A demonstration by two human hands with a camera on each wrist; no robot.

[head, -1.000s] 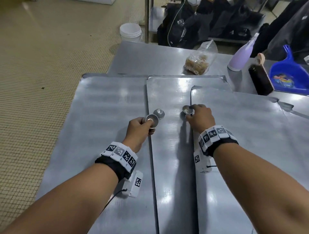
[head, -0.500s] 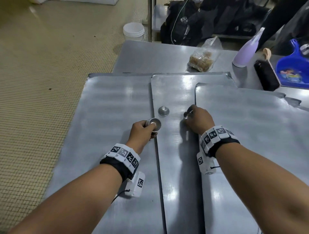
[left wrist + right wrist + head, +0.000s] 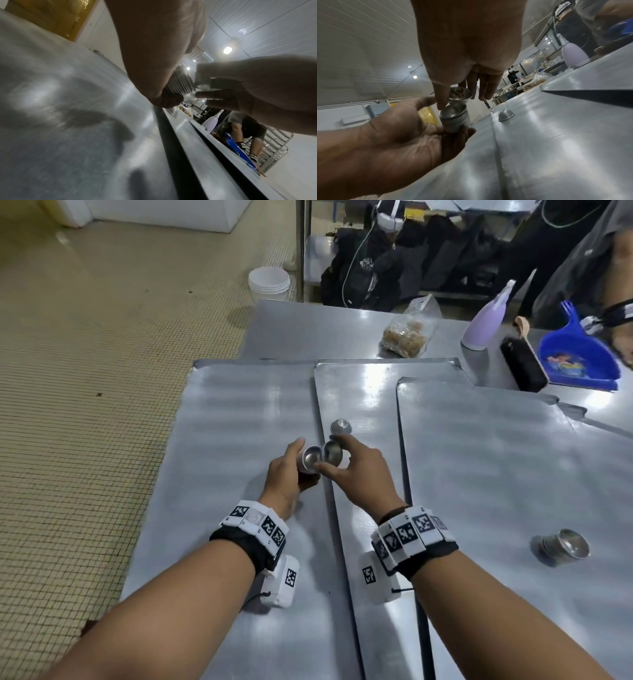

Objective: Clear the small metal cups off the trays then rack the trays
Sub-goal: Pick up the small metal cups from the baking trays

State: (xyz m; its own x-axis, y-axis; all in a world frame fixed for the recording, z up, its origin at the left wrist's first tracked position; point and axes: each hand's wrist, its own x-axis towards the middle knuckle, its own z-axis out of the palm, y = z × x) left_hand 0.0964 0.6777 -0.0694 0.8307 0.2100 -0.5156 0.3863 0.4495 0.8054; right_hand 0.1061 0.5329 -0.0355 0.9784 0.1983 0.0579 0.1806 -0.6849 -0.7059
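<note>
An upturned cup [image 3: 341,426] sits just beyond both hands [image 3: 329,470].

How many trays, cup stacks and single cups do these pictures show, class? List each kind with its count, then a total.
Trays: 3 (left tray, middle tray, right tray)
Cup stacks: 2 (held stack in the left hand, fallen stack on the right tray)
Single cups: 2 (pinched cup in the right hand, upside-down cup on the middle tray)
Total: 7
</note>
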